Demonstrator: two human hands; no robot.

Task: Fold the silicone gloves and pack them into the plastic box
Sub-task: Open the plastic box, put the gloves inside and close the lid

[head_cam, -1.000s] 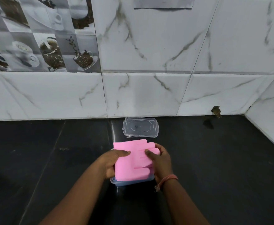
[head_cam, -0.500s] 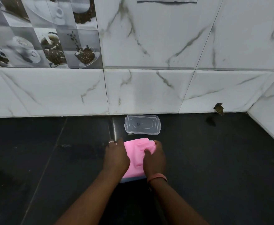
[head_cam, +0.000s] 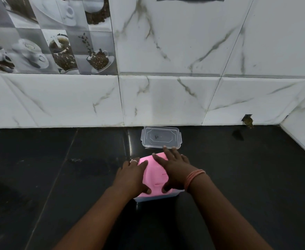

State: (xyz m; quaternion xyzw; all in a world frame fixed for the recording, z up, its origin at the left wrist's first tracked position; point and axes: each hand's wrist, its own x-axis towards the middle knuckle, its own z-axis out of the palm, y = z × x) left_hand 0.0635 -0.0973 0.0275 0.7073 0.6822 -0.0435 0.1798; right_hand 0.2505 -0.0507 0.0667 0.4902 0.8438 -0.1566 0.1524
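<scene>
Two flat hands, left hand (head_cam: 131, 175), right hand (head_cam: 173, 168), pressing pink gloves (head_cam: 152, 175), one box (head_cam: 155, 197), one lid (head_cam: 161, 137)

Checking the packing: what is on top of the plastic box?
The folded pink silicone gloves lie on the plastic box, pressed by the left hand and right hand. The box's inside is covered.
</scene>
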